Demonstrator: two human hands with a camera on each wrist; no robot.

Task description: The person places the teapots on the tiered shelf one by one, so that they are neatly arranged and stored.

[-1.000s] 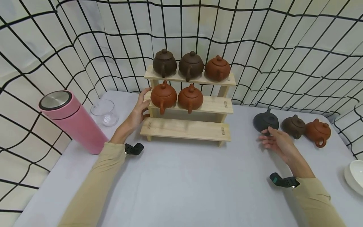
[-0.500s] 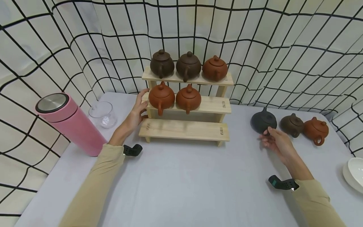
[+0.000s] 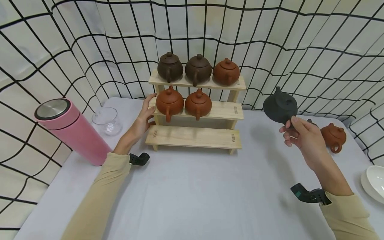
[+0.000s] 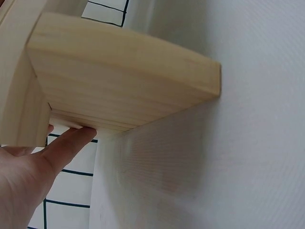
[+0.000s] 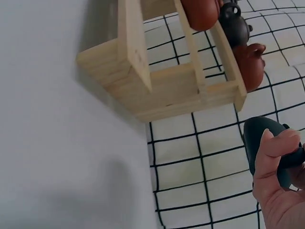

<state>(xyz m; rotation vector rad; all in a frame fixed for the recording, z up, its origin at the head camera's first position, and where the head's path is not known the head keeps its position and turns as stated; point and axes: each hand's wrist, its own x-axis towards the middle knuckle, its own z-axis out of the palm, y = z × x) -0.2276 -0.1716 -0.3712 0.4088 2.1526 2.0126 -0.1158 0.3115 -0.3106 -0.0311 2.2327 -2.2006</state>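
My right hand (image 3: pixel 306 140) pinches the handle of a black teapot (image 3: pixel 279 107), held up above the table at the right, its shadow on the cloth below. The right wrist view shows thumb and fingers around that teapot (image 5: pixel 254 138). At the left end of a three-step wooden display stand (image 3: pixel 195 136), my left hand (image 3: pixel 138 125) grips the middle step's edge; in the left wrist view a finger (image 4: pixel 71 143) lies against the wood. Two reddish-brown teapots, a left one (image 3: pixel 169 101) and a right one (image 3: pixel 198 104), sit on the middle step.
Two dark brown teapots (image 3: pixel 198 70) and a reddish one (image 3: pixel 226 72) line the top step. Another reddish teapot (image 3: pixel 333 136) stands right, beside a mostly hidden brown one. A pink flask (image 3: pixel 76 133), glass cup (image 3: pixel 106 120) and white bowl (image 3: pixel 375 182) stand around. Black netting (image 3: pixel 270 43) surrounds the table.
My right hand has taken the black teapot by its handle and lifted it off the table. It now covers most of the brown teapot behind. The left hand stays on the stand.
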